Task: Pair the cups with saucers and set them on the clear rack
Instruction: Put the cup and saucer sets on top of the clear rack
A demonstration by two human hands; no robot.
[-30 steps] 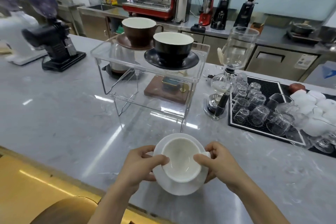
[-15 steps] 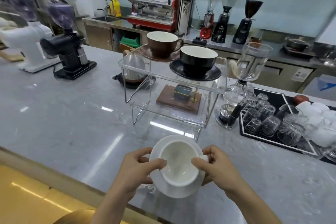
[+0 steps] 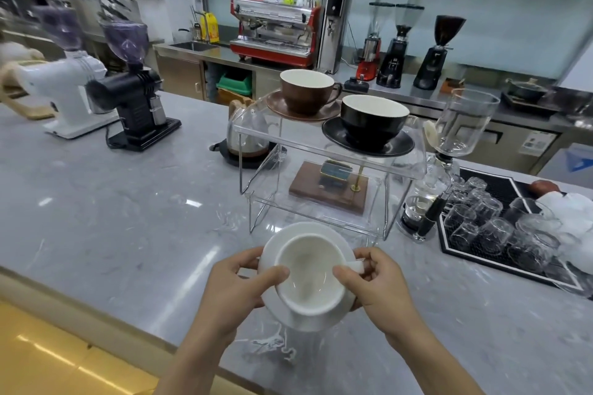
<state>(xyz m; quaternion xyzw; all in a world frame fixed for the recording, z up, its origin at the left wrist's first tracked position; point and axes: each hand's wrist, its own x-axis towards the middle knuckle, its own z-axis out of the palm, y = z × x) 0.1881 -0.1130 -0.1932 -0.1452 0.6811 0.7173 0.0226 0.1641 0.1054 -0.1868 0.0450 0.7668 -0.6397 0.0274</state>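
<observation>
A white cup (image 3: pixel 308 276) sits on a white saucer (image 3: pixel 308 231), held above the counter in front of the clear rack (image 3: pixel 250 133). My left hand (image 3: pixel 237 285) grips the pair from the left, thumb on the cup rim. My right hand (image 3: pixel 382 285) holds the right side at the cup's handle. On the rack's top shelf stand a brown cup (image 3: pixel 306 91) on a brown saucer (image 3: pixel 276 106) and a black cup (image 3: pixel 372 120) on a black saucer (image 3: pixel 333 135).
A glass siphon brewer (image 3: pixel 462 125) stands right of the rack, beside a black mat (image 3: pixel 500 192) with several upturned glasses. Two grinders (image 3: pixel 128 90) sit at the left. A glass kettle (image 3: pixel 247 135) and a wooden base (image 3: pixel 327 192) are behind and under the rack.
The white cup and saucer have lifted slightly off the counter in both hands. The view has tilted up and shifted, so the rack appears further right and higher.
</observation>
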